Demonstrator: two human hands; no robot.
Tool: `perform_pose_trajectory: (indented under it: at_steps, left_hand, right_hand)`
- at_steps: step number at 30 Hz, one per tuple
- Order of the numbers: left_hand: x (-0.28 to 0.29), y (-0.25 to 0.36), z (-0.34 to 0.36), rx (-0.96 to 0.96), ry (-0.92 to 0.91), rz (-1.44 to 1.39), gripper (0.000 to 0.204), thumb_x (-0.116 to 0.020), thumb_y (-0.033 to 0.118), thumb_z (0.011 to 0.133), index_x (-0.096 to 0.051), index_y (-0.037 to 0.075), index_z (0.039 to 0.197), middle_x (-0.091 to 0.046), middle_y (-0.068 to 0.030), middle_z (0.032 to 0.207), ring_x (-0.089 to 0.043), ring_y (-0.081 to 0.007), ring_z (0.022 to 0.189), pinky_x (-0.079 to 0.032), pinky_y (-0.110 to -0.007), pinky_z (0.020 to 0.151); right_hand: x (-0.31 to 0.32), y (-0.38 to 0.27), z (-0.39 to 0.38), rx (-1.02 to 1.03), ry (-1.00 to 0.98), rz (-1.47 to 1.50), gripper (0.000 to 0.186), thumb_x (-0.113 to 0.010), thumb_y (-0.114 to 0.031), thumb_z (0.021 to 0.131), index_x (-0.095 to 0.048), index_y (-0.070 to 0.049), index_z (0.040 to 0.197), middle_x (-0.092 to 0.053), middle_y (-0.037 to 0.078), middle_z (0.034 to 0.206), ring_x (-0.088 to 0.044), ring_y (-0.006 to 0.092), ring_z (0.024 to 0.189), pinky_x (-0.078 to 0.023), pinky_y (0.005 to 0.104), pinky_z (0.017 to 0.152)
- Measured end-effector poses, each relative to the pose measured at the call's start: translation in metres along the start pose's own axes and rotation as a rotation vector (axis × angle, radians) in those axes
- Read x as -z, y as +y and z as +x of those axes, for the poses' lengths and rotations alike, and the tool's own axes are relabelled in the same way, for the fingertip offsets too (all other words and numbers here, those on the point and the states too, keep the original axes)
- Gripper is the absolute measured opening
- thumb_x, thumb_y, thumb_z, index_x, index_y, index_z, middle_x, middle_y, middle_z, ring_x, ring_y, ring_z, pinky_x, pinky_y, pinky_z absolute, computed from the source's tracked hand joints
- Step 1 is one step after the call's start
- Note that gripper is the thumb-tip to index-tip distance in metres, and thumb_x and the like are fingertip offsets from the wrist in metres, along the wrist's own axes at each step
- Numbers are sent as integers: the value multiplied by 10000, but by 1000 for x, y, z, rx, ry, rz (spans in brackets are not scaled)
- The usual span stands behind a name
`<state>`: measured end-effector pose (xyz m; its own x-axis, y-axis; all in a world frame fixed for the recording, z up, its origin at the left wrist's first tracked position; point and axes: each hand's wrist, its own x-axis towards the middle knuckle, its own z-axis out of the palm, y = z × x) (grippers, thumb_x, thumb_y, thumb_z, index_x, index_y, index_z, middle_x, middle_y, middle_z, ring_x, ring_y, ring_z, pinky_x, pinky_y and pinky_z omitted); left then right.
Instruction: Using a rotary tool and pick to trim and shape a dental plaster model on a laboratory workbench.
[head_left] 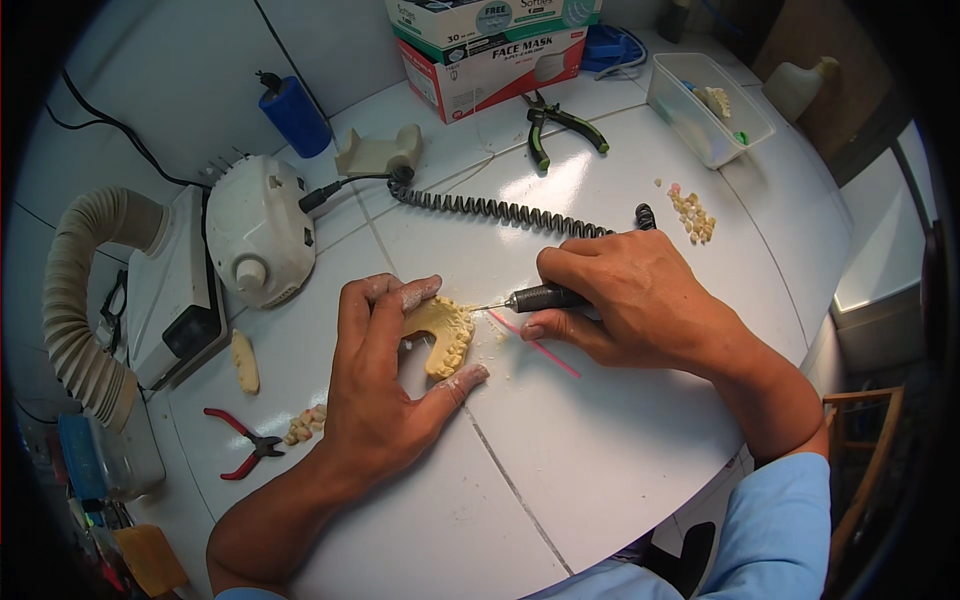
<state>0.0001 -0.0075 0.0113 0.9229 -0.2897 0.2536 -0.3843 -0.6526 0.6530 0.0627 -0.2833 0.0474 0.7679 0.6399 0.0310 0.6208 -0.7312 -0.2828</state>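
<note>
My left hand [385, 350] is closed around a yellow plaster dental cast [452, 340], its dusty thumb on the near end and its fingers at the far end. The cast is curved like a dental arch and lies at the table's middle. In my right hand [630, 300] is a black rotary handpiece [545, 298]. Its thin metal bur reaches left to the cast's tooth edge; whether it touches I cannot tell. Beneath the handpiece lies a thin pink stick [545, 354], with pale crumbs scattered beside it. A coiled black cord [500, 208] runs along the table behind my right hand.
A white control box [262, 230] and a ribbed hose [90, 290] stand at left. Red-handled cutters [250, 445] and loose teeth lie near left. Green-black pliers [555, 128], mask boxes [490, 70], a clear plastic tub [710, 115] and more small teeth [692, 217] are farther back.
</note>
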Motion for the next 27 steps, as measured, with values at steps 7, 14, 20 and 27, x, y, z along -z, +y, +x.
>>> perform_pose_trajectory:
  at_steps: [7,14,20,27]
  left_hand:
    - [2,3,1,26,2,-9,783,-991,246,795,-607,9,1434,-501,-187,1337,-572,-339,1282,-530,-450,1103]
    - [0,2,1,29,8,-41,789,-995,247,789,-600,13,1431,-508,-188,1342,-568,-346,1283,-535,-459,1106]
    - [1,0,1,11,10,-21,794,-999,249,781,-592,18,1422,-513,-189,1357,-556,-349,1323,-538,-465,1107]
    - [2,0,2,10,13,-62,804,-1001,221,761,-586,27,1422,-516,-184,1365,-553,-353,1337,-523,-479,1129]
  right_hand:
    - [0,0,0,2,0,2,583,-701,-637,1022,-705,-58,956,-722,108,806,-757,340,765,-587,483,653]
    - [-1,1,-1,11,13,13,579,-710,-631,1018,-699,-57,946,-720,106,804,-752,345,758,-585,484,650]
    - [1,-1,0,7,8,11,545,-716,-601,1024,-693,-63,945,-715,106,800,-747,349,757,-574,492,645]
    - [0,-1,-1,22,45,62,471,-715,-517,1049,-681,-63,930,-709,105,789,-733,359,746,-535,514,620]
